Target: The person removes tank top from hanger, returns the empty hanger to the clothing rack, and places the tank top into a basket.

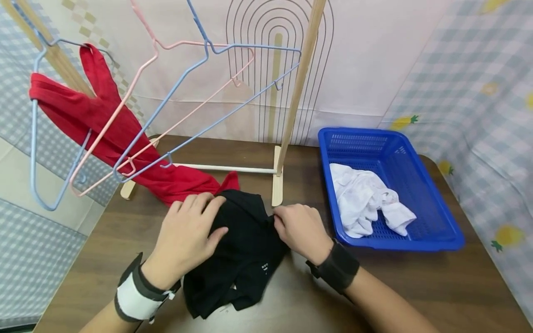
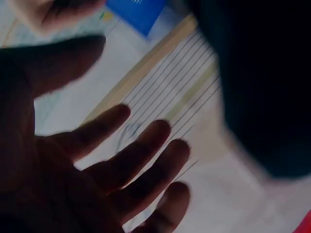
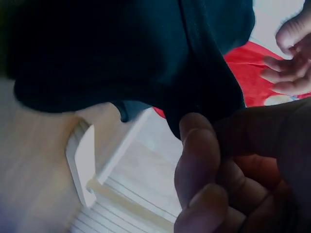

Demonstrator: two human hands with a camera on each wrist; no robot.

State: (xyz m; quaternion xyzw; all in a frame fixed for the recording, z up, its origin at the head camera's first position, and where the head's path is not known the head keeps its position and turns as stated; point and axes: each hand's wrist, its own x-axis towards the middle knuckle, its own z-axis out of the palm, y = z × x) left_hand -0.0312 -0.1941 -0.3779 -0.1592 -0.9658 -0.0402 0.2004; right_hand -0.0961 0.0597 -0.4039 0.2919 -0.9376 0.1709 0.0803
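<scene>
Around the space hang pale and blue-and-white checked cloths (image 1: 466, 92), some printed with pineapples, behind one brown wood-grain table (image 1: 479, 286). On it stands one pale wooden rack (image 1: 303, 78) with two uprights in view and a white lower bar. To the right sits one blue plastic basket (image 1: 399, 244). Three wire hangers are up: two blue (image 1: 180, 86), one pink (image 1: 114, 114). One long red fabric garment (image 1: 89, 111) drapes from the leftmost blue hanger down to the table. One black fabric garment (image 1: 241, 240) is between the hands, before the rack. One crumpled white cloth (image 1: 362, 199) lies in the basket. The right hand (image 1: 304, 231) pinches the black garment's edge; the left hand (image 1: 187, 233) has loosely spread fingers, perhaps just touching it.
</scene>
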